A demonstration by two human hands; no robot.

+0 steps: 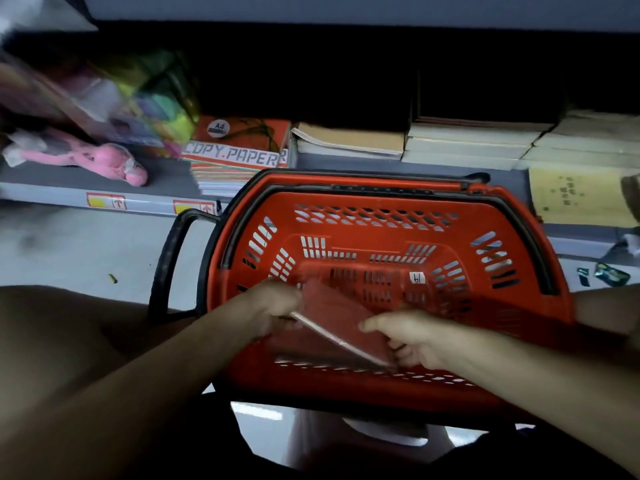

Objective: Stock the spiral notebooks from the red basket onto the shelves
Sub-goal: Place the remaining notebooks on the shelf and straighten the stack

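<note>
— What have you got hold of?

— A red notebook (341, 320), low in the middle of the frame, tilted up inside the red basket (377, 216). My left hand (273, 306) grips its upper-left end, fingers curled round the edge. My right hand (408, 336) pinches the lower-right corner, thumb on top.

— How will it handle?

— Light, I'd judge, and thin. The cover looks glossy, perhaps film-wrapped, so it may slide in the fingers. A slim notebook bends if held by one corner, so I'd keep both ends supported, or take it along the pale long edge facing me, which looks stiffest. Whether that edge is the spiral I cannot tell; it's blurred.

— Anything else in the basket?

— Something dark red lies flat beneath it, maybe another notebook; too murky to say.

— And where could it go?

— The shelf (166, 174) runs across the middle of the frame, just beyond the basket. At centre right sit stacks of books (474, 140); at centre left, packs of copy paper (239, 157); further left, a pink plush toy (110, 161). A yellow pad (575, 199) lies at the right edge.
</note>
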